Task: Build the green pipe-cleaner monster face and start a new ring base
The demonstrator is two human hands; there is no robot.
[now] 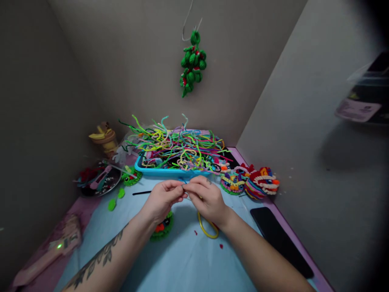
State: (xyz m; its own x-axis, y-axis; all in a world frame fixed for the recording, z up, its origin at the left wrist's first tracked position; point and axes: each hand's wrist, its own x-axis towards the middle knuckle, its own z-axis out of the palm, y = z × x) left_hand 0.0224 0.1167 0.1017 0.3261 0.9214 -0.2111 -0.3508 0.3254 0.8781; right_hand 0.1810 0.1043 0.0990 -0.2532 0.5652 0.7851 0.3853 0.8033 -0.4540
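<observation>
My left hand [165,197] and my right hand [208,198] meet over the middle of the table, fingertips pinched together. Between them shows a short bit of blue pipe cleaner [183,181]; the fingers cover most of it. Below my left wrist, partly hidden, lies a round green pipe-cleaner piece [164,232] with orange and black parts. A yellow loop [209,233] rests under my right hand. To the left of my left hand lies a thin black stick [141,193].
Behind my hands stands a blue tray [170,173] heaped with pipe cleaners [188,146]. A pink glue gun [54,251], a metal bowl [114,182] and green pieces [112,204] lie left. Colourful figures [258,182] and a dark phone [281,241] are right. Green ornaments [193,65] hang above.
</observation>
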